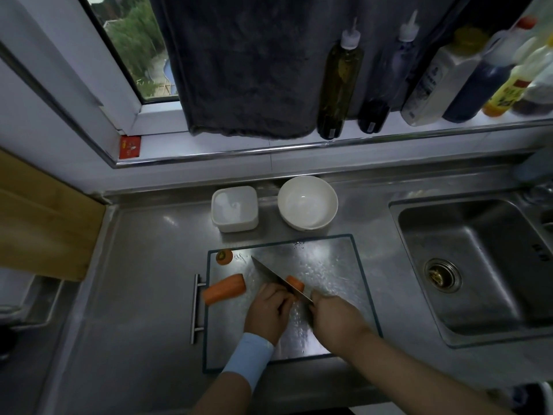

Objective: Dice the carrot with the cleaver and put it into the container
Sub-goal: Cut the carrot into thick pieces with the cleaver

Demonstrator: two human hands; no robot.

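A person's 2 bare hands work over a cutting board [338, 259] that lies on a steel table [143, 280]. The left grip [269, 310], with a pale blue band at its wrist, has its fingers curled down onto a short carrot piece [296, 283] near the middle of the board. The right grip [332, 317] is closed round the handle of the cleaver [273, 272], just beside the left. The blade runs slantwise toward the board's far left corner and rests across the held piece, so orange shows on the blade's right side while the left fingertips sit against its left side.

A longer carrot piece [224, 289] lies loose at the board's left edge, apart from both hands. The cut carrot top [224, 256] sits in the far left corner. Beyond the board's far edge stand a square white container [235, 208] and, just beside it on the right, a round white bowl [307, 202]. A sink [478, 265] is set at the table's right end.
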